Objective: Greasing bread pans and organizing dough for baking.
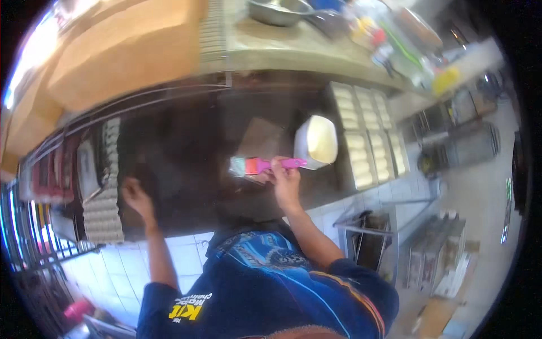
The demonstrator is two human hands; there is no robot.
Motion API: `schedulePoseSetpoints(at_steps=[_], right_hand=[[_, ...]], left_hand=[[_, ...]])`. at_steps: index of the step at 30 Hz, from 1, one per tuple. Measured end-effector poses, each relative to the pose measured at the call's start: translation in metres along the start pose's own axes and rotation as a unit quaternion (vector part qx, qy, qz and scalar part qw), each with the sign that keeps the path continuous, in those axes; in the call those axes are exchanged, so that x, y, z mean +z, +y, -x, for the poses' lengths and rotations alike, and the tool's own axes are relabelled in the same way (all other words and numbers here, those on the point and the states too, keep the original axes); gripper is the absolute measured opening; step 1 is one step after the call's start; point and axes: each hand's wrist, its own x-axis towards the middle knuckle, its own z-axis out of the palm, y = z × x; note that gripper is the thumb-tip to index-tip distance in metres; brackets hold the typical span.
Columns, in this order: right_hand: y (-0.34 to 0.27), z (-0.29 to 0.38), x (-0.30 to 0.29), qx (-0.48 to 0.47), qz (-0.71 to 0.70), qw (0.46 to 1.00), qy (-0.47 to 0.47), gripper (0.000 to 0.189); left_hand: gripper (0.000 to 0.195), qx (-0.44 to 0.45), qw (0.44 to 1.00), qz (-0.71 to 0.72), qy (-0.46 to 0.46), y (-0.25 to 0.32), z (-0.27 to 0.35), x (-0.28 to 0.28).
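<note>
My right hand is closed around the pink handle of a flat brush, whose pale bristles point left over the dark worktop. Just beyond that hand stands a white tub with a pale yellow content. Right of the tub are several loaf pans filled with rows of pale dough pieces. My left hand hangs over the worktop at the left, fingers loosely bent and blurred, beside a stack of egg trays. Whether it touches anything is hard to tell.
Cardboard boxes stand at the far left, on a raised ledge. A metal bowl and blurred plastic bags rest on it too. Reddish trays lie at the left end. Below right are a metal rack and stacked metal pans.
</note>
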Motion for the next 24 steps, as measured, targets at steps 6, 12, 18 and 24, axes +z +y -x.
schedulePoseSetpoints(at_steps=[6,12,18,24], right_hand=[[-0.015,-0.016,-0.046,-0.007,-0.032,0.999,-0.015,0.018],[-0.038,-0.025,-0.097,-0.035,-0.077,0.996,-0.017,0.017],[-0.046,-0.029,-0.143,-0.027,-0.066,0.997,-0.001,0.018],[-0.051,-0.039,-0.166,-0.012,-0.046,0.998,-0.03,0.017]], left_hand=[[0.035,-0.062,0.876,-0.132,-0.459,0.036,0.164,0.14],[0.042,-0.042,0.884,-0.175,-0.432,0.028,0.187,0.189],[0.023,-0.075,0.89,-0.103,-0.437,0.014,0.185,0.193],[0.019,-0.133,0.859,0.021,-0.493,0.087,0.202,0.191]])
